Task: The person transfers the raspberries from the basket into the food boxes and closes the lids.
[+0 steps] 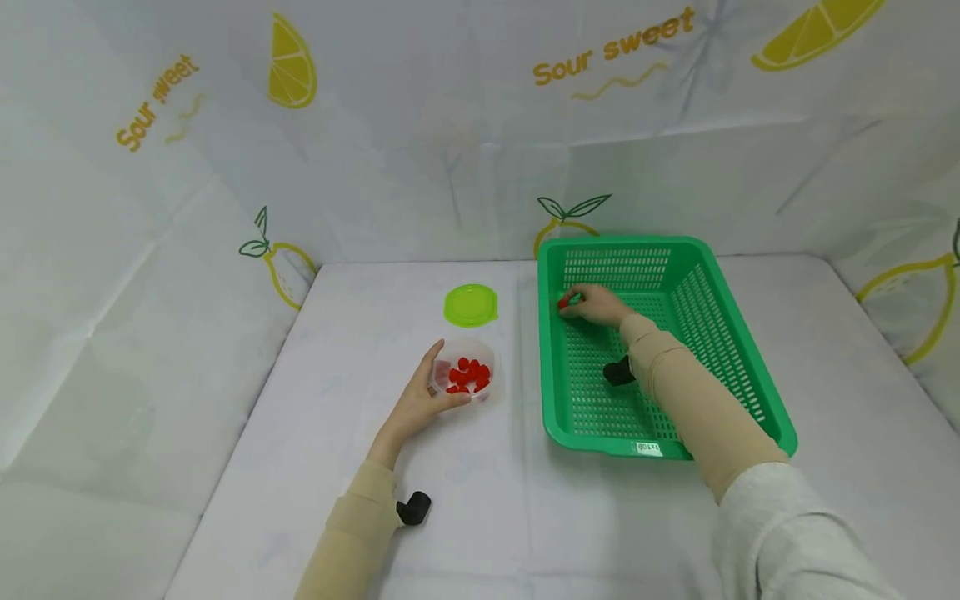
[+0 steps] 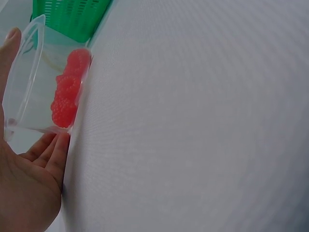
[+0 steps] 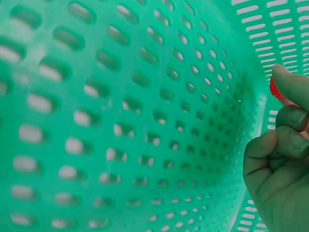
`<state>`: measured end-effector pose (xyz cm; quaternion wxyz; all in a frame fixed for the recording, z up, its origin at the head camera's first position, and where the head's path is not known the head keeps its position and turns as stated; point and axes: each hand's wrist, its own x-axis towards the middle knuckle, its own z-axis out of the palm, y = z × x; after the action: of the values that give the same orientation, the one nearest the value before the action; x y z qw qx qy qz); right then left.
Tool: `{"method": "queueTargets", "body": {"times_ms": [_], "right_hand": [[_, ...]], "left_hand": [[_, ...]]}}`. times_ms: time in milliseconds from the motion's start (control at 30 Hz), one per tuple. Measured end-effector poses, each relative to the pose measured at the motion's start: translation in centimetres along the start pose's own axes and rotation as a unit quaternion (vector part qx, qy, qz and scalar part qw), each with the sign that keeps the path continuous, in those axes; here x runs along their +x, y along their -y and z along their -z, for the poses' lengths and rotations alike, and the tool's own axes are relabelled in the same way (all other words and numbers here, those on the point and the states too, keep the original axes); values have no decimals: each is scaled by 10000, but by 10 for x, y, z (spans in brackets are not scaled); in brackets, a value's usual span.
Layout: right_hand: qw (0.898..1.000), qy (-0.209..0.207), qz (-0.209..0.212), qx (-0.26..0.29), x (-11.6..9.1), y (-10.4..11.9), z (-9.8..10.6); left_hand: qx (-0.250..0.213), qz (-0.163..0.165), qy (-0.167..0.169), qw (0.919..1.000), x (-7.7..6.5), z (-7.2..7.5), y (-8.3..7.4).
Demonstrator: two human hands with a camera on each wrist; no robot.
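My left hand (image 1: 416,406) holds a clear plastic tub (image 1: 467,345) on the table, thumb and fingers spread round its side. Several red raspberries (image 1: 473,372) lie in the tub; in the left wrist view the berries (image 2: 67,87) show through its wall. Inside the green plastic basket (image 1: 550,367), near its left wall, my right hand (image 1: 597,306) pinches one red raspberry (image 1: 562,304). Most of that berry is hidden by the fingers; only a red bit (image 3: 275,89) shows in the right wrist view.
A light green lid (image 1: 471,306) lies on the white-covered table (image 1: 300,467) just behind the tub. The basket's raised slotted walls stand to the right of the tub. A white sheet printed with lemons (image 1: 450,167) hangs behind the table.
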<state>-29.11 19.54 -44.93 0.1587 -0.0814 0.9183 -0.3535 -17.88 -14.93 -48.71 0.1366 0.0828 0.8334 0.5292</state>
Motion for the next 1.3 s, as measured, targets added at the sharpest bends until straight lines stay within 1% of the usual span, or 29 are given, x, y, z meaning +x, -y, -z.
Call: {"method": "queueTargets", "body": {"times_ms": [200,400,567,733,967,1133,1233,1300], "right_hand": [[9998,54,63,170,-12,9,7],[9985,48,159,524,-24,20,15],[9951,-143,356,910,-32,28,20],[9878,-327,680,1362,-42,41,24],[9756,-160,1236,1807,-51,69,23],[9678,-33,1603,1941,-55,92,15],[9650,98,1802,1905,-58,105,10],[9621,215,2010,1833,-59,113,7]], "left_hand": [[36,63,-38,10000,0,-2,1],[36,36,-29,10000,-1,-1,-2],[55,50,-44,10000,-3,0,-4],[12,24,-21,10000,-1,-1,-1],[53,-12,-25,10000,-1,-2,1],[54,-22,-42,10000,-1,-2,0],[66,-24,-39,10000,-1,-2,0],[73,-20,-40,10000,0,-2,0]]}}
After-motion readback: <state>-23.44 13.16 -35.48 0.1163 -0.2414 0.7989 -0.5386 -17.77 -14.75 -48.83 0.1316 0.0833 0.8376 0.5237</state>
